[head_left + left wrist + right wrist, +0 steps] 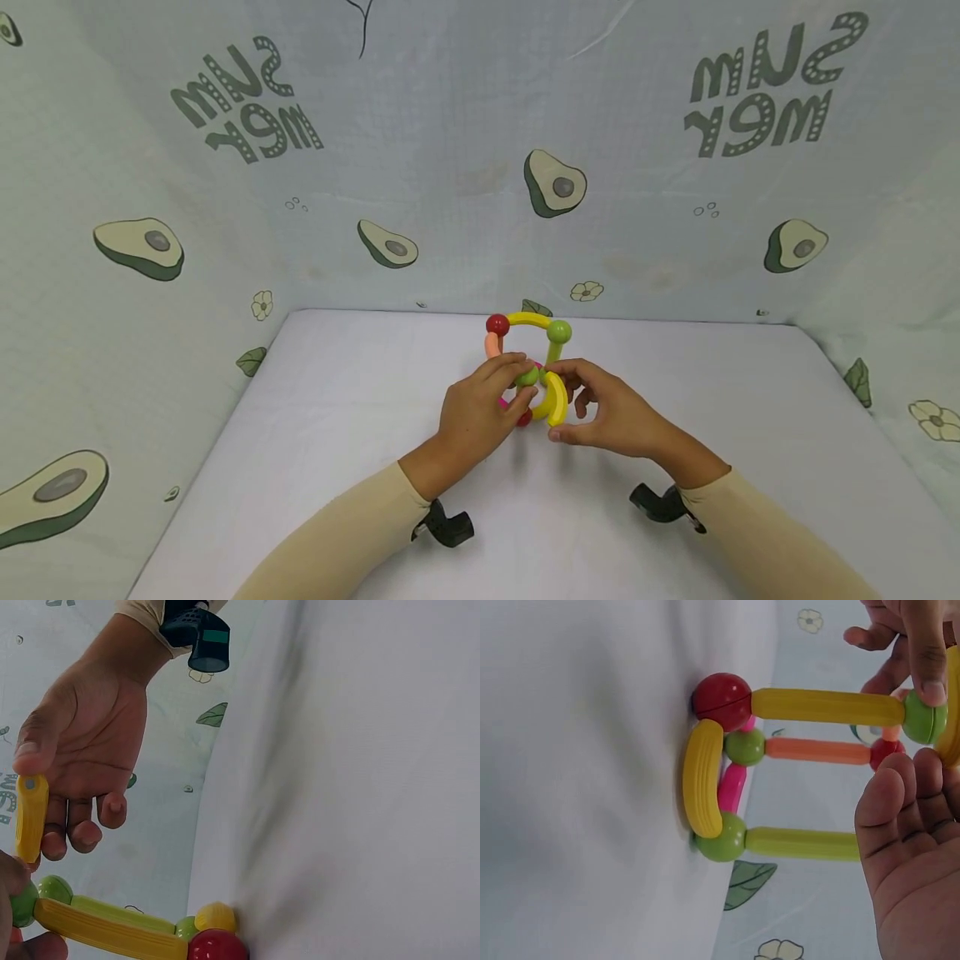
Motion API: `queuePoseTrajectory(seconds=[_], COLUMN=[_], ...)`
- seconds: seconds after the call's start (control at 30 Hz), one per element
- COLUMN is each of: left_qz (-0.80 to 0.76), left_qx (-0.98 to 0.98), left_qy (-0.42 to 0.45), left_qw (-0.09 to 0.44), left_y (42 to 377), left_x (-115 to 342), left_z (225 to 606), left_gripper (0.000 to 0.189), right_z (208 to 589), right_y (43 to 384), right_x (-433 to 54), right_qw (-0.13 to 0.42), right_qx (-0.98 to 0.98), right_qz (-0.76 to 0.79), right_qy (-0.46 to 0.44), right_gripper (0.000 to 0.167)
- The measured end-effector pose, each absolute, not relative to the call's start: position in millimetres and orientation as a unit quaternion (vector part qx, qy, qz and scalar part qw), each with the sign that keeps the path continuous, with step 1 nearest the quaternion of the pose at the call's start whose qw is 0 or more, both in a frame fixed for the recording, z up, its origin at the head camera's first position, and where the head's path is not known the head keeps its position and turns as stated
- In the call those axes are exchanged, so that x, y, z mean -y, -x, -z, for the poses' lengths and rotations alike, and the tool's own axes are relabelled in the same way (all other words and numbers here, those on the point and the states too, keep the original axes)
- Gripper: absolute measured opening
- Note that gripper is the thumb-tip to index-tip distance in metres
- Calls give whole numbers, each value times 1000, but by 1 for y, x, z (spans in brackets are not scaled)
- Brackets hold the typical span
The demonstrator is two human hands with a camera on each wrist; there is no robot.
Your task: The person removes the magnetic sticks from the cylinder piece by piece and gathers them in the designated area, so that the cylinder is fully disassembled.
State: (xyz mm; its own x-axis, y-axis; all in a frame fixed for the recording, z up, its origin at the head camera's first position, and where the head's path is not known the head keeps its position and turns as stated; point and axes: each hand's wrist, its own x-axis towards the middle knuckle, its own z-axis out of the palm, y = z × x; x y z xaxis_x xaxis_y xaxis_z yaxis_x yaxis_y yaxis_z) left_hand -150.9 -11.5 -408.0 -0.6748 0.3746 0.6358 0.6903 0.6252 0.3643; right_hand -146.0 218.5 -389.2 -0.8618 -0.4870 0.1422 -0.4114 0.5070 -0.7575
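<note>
A frame of magnetic balls and rods stands on the white table. My left hand (480, 412) pinches the green ball (527, 377) at its near upper corner, on top of a straight yellow rod (825, 706). My right hand (622, 412) holds a curved yellow rod (557, 400) between thumb and fingertips, one end close to that green ball. Below, a red ball (721, 701) and a green ball (721, 837) are joined by another curved yellow rod (703, 780). The left wrist view shows the right thumb on the end of the held rod (31, 817).
At the back top of the frame, a curved yellow rod (529, 319) links a red ball (497, 325) and a green ball (558, 332). Orange and light green uprights support them. An avocado-print cloth (465, 183) hangs behind the table (360, 358). Black wrist cameras (448, 527) sit below both sleeves.
</note>
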Motion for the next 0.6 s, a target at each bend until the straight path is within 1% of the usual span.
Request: queuePoseTrajectory(seconds=[0.23,0.6], left_qz=[288,289], left_qx=[860,859], left_qy=[328,333], left_qw=[265,262], left_y=[153,154], left_x=[15,16], left_z=[409,411], left_gripper=[40,41], right_z=[391,391], right_y=[147,144], right_x=[-235,-260], right_qw=[55,58], right_qx=[-884,-911], right_qz=[407,370], right_qy=[223,175], right_gripper=[81,80])
